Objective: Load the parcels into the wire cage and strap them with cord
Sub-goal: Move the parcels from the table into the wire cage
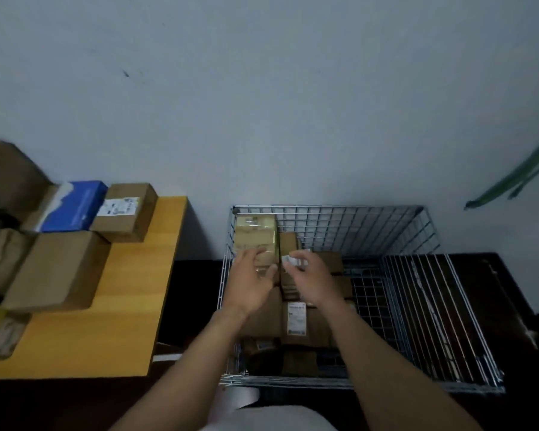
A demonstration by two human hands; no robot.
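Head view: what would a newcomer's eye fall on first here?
Two bare arms reach into the wire cage at centre, left hand and right hand on the brown parcels stacked along its left side. On the yellow table at left lie waiting parcels, a blue box among them.

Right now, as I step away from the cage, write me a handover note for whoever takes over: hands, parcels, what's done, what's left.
Left hand: open, resting on the parcels stacked in the cage.
Right hand: fingertips at a white label beside it; grip unclear.
Wire cage: several parcels along its left side; the right part holds none.
Yellow table: more wait there, among them a blue box and a brown box.
Left to do: load those, then strap. No cord is in view.
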